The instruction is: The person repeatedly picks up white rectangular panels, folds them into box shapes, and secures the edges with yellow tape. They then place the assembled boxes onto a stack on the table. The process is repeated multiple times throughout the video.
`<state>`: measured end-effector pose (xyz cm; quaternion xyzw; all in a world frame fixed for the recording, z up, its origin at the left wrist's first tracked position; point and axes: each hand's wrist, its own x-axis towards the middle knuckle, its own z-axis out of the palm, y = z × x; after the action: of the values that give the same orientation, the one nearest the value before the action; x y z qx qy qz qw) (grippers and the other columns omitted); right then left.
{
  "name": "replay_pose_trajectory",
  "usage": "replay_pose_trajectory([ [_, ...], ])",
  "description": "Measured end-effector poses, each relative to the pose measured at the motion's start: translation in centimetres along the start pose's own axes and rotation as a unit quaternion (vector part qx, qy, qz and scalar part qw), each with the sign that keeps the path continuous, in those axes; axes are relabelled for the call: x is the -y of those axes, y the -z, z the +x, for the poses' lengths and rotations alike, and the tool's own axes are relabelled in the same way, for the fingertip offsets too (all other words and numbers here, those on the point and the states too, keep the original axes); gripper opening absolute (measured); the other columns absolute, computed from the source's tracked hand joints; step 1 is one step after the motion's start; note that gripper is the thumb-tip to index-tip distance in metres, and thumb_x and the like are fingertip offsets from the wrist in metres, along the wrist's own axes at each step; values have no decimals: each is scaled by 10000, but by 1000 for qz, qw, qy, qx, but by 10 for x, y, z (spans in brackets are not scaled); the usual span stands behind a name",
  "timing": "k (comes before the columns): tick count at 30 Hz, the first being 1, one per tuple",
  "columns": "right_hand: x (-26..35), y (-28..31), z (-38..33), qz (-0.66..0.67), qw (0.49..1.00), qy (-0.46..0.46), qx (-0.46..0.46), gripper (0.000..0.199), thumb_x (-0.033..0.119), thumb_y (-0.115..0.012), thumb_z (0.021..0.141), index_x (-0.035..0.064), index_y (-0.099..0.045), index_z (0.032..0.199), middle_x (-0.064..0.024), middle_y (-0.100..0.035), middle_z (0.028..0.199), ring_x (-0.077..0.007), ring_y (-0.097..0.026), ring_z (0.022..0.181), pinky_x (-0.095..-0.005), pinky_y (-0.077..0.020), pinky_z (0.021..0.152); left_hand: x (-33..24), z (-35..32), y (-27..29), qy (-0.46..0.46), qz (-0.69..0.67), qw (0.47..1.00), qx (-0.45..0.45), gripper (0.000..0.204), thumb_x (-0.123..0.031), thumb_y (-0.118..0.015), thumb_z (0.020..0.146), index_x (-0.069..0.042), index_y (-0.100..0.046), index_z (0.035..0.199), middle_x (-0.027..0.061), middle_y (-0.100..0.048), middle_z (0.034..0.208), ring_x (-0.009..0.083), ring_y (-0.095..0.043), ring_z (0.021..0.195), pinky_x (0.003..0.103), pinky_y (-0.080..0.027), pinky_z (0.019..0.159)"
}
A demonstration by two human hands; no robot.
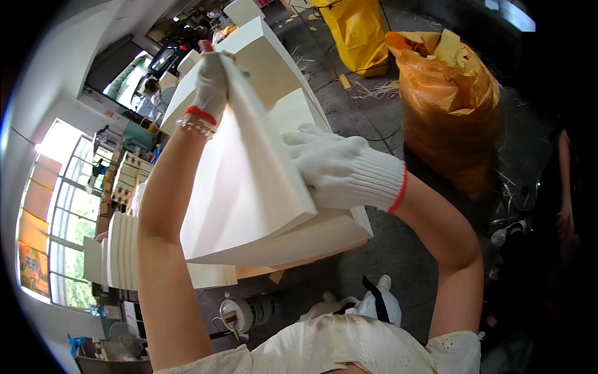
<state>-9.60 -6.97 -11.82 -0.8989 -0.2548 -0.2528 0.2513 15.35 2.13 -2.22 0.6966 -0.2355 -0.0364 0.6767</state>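
Observation:
A thick stack of cream-white sheets [240, 187], seemingly paper, is tilted up and bowed in front of me. My left hand [212, 84], in a white knit glove with a red cuff, closes around its far upper edge. In a matching glove, my right hand [342, 162] lies against the stack's right side with its fingers stretched out; some fingertips are partly hidden. Beneath sits another cream stack [311, 240] on a brown board [258, 269]. Beyond my hands, more cream blocks of sheets [255, 50] stand in a row.
An orange sack of scraps [445, 118] stands on the dark floor to the right, near a yellow bag [358, 37]. Paper strips [377, 90] litter the floor. Several upright stacks [118, 249] are at the left by the windows. Another person's arm [565, 181] shows far right.

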Motion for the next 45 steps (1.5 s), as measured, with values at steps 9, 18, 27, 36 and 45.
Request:
replay_pose_trajectory([
  [9,-2,-24,-27,-105,991,-51,-65,315,217,-573,837,75,-636,1111,-162,-607,1124,-303,-591,1058,-366,-513,870,-49,-194,78,-325,465,768,297,546,-156,-701,831,-106,-481,1328,151,-580,1249,324,-564,1174,390,-452,980],
  [18,63,0,-6,-45,974,-220,6,343,277,-511,898,77,-605,1161,-187,-608,1122,-362,-581,1054,-410,-479,912,-5,-258,57,-365,545,729,196,479,-155,-690,775,-65,-480,1196,133,-579,1206,314,-590,1099,383,-524,851],
  [27,120,-3,18,-161,971,-175,-26,319,153,-591,863,63,-579,1169,-139,-618,1179,-350,-566,1102,-407,-470,922,-59,-182,136,-270,347,895,78,209,-57,-622,841,-56,-543,1034,49,-641,900,132,-617,729,286,-506,620],
  [36,182,-153,113,-93,993,28,69,282,198,-670,796,58,-588,1026,-113,-589,1051,-303,-562,1043,-393,-448,938,-115,-178,355,-380,-61,908,-167,159,-82,-668,853,-18,-608,985,31,-630,877,87,-578,726,218,-479,612],
  [45,226,-219,150,-157,988,5,7,405,205,-736,741,75,-530,1065,-66,-532,1149,-273,-505,1097,-476,-413,978,-59,-177,436,-342,-272,877,-200,160,-30,-554,894,-19,-569,1052,70,-620,1001,152,-625,851,259,-540,745],
])
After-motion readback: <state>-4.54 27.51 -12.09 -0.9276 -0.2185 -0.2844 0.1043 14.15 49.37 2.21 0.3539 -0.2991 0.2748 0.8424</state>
